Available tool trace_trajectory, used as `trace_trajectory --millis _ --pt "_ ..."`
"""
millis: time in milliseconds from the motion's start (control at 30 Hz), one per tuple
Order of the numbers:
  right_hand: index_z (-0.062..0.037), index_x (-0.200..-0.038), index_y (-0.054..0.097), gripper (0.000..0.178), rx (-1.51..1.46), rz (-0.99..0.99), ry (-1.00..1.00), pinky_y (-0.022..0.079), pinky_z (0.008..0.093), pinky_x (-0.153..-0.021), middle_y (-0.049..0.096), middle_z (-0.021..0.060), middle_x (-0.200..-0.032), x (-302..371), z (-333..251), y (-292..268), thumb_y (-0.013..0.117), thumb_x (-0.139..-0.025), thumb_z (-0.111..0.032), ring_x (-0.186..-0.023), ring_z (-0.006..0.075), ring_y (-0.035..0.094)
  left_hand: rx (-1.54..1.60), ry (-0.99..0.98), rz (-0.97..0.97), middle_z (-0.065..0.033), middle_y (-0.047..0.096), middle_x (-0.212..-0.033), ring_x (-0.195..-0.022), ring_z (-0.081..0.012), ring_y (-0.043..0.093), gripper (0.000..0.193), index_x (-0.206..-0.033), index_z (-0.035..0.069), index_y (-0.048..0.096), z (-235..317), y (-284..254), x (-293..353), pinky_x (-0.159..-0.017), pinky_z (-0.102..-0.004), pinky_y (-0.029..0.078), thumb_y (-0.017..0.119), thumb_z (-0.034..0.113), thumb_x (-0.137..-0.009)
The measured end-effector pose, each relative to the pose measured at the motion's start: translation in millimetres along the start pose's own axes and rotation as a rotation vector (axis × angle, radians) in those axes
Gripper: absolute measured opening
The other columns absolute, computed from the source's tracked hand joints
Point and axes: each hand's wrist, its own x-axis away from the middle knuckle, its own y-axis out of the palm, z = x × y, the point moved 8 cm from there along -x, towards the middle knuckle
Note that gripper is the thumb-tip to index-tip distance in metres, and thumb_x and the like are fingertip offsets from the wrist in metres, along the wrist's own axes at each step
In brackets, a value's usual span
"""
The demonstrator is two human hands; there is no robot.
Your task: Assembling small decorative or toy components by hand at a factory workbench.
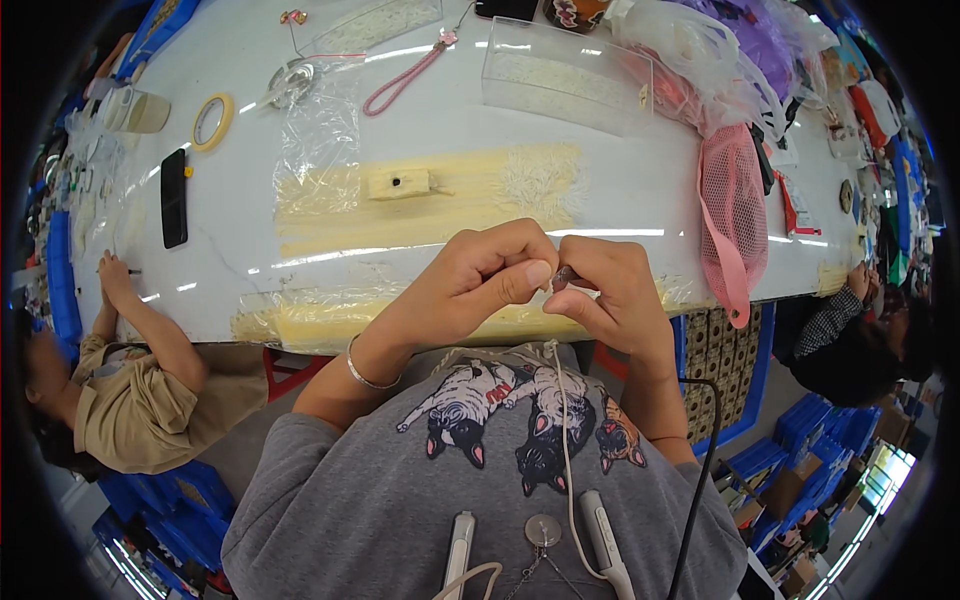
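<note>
Both of my hands meet just above the table's near edge, in front of my chest. My left hand [480,280] is closed in a pinch, thumb against the fingers; what it grips is too small to make out. Between the thumb and fingers of my right hand [615,295] sits a small dark brownish piece [563,279], its kind unclear. The fingertips of the two hands nearly touch around it. Beyond them lies a pale yellow block [412,184] with a dark spot on top, and beside it a patch of white thread-like scraps [545,185] on yellow tape.
A clear plastic box [570,110], a pink cord strap [410,80], a tape roll [211,122] and a black phone [174,200] lie farther out. To the right are plastic bags [690,50] and a pink mesh bag [733,200]. People sit on both sides.
</note>
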Motion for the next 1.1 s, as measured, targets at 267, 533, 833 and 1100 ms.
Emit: trace_trajectory --millis 267,533,833,1100 --pt "-0.0051 -0.072 0.056 0.041 0.102 0.088 -0.017 0.039 0.0359 -0.051 0.050 0.0094 -0.063 1 1 -3 0.074 -0.079 -0.041 -0.056 0.0290 0.051 -0.051 0.092 0.041 0.0018 0.048 -0.074 -0.067 -0.0056 0.040 0.013 -0.094 0.003 0.056 1 1 -2 -0.061 -0.0226 0.034 0.053 0.013 -0.101" --pt "-0.0057 -0.071 0.055 0.039 0.145 0.093 -0.036 0.038 0.0363 -0.051 0.048 0.0091 -0.063 1 1 -4 0.074 -0.078 -0.040 -0.055 0.0283 0.050 -0.140 0.108 0.044 -0.0004 0.051 -0.074 -0.066 -0.0070 0.042 0.012 -0.093 0.003 0.058 1 0 -2 -0.060 -0.0236 0.035 0.054 0.012 -0.099" --pt "-0.0059 -0.072 0.054 0.040 0.168 0.080 0.003 0.038 0.0363 -0.051 0.048 0.0084 -0.063 2 7 2 0.073 -0.080 -0.040 -0.056 0.0277 0.050 -0.146 0.062 0.007 0.0017 0.051 -0.078 -0.071 -0.0042 0.044 0.016 -0.096 0.001 0.057 -6 -2 -1 -0.064 -0.0205 0.037 0.053 0.015 -0.102" --pt "-0.0054 -0.072 0.054 0.040 0.141 0.081 0.047 0.039 0.0363 -0.052 0.048 0.0093 -0.064 7 17 6 0.073 -0.082 -0.039 -0.057 0.0286 0.050 -0.054 0.034 0.025 0.0026 0.047 -0.075 -0.069 -0.0059 0.040 0.017 -0.094 0.003 0.057 -15 -4 -3 -0.062 -0.0228 0.034 0.053 0.018 -0.102"
